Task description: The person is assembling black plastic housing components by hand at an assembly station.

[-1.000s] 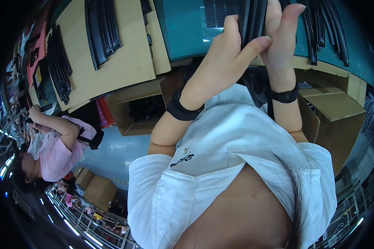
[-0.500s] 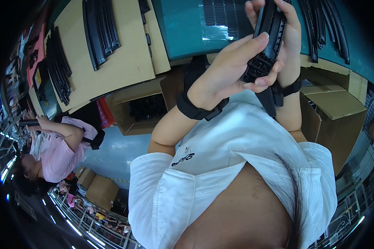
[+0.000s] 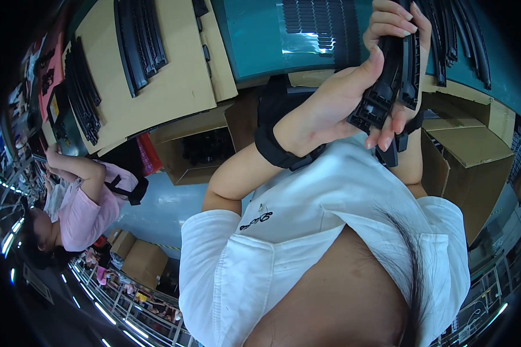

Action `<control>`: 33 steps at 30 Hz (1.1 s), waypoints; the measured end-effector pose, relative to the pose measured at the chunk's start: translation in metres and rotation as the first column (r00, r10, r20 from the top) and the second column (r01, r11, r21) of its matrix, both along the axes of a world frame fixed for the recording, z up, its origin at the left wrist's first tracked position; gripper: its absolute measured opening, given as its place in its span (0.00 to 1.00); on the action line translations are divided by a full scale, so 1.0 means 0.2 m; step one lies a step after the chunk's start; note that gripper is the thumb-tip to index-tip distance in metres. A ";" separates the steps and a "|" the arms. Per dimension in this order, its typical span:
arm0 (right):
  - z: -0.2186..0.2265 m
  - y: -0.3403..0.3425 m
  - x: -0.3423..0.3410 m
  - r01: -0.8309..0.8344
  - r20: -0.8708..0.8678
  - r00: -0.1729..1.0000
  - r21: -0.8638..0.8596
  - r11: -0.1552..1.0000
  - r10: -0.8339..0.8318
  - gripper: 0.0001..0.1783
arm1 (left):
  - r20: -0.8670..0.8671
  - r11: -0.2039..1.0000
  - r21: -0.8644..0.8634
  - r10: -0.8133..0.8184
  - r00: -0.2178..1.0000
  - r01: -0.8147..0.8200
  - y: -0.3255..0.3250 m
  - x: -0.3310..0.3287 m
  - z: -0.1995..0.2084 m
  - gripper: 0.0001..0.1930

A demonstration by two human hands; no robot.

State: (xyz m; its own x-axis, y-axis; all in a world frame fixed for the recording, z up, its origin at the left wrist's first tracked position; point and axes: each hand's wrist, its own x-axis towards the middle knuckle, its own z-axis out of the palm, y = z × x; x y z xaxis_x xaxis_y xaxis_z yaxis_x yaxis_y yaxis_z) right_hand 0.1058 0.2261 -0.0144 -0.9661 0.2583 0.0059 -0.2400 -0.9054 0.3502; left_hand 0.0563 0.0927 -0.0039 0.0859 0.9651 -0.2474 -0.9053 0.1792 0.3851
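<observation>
Long black slatted plastic strips (image 3: 382, 87) are bunched together between my hands, over the near edge of the green table mat. My left hand (image 3: 353, 92) is closed on the bunch, its thumb lying along the near side. My right hand (image 3: 424, 43) grips the same bunch from the right, with fingertips showing below it. One black strip (image 3: 410, 72) stands slightly apart from the others on the right side of the bunch. Black bands circle both wrists.
Rows of thin black pieces (image 3: 309, 26) lie on the green mat (image 3: 249, 46). More black strips rest on a cardboard sheet (image 3: 185, 81) at left and on the mat at right (image 3: 454, 43). Open cartons (image 3: 185, 173) (image 3: 469, 144) stand below the table. A co-worker in pink (image 3: 90, 202) is at left.
My left hand has shifted right and wraps further over the top of the bunch. The strips now show as separate pieces, one fanned out to the right. The co-worker's arms have moved.
</observation>
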 end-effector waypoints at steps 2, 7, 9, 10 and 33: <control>0.05 0.01 0.01 0.053 0.049 0.997 0.037 0.998 -0.055 0.11 | 0.043 1.000 0.003 -0.002 0.999 0.001 0.00 0.00 -0.02 0.43; 0.05 0.05 0.03 0.052 0.101 0.993 0.090 0.995 -0.061 0.08 | -0.271 0.999 -0.044 -0.004 0.962 -0.008 -0.04 -0.03 -0.07 0.38; 0.04 0.06 0.04 0.063 0.156 0.985 0.097 0.993 -0.077 0.08 | -0.724 0.970 -0.058 0.123 0.678 -0.238 -0.07 -0.05 -0.09 0.29; 0.04 0.07 0.05 0.086 0.218 0.970 0.113 0.990 -0.109 0.07 | -0.723 0.971 -0.058 0.119 0.680 -0.232 -0.08 -0.09 -0.08 0.29; -0.03 0.18 0.04 -0.182 0.177 0.967 -0.017 0.983 0.182 0.06 | -0.634 0.974 0.222 0.177 -0.753 0.042 0.01 -0.36 -0.24 0.15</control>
State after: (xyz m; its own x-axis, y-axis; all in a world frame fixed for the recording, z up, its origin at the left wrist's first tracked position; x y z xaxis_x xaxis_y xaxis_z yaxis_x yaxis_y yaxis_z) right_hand 0.1139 0.2615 -0.0205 -0.9824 0.0784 -0.1693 -0.1297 -0.9393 0.3177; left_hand -0.0156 0.0953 -0.0514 -0.1869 0.9206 0.3430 0.9420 0.0688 0.3284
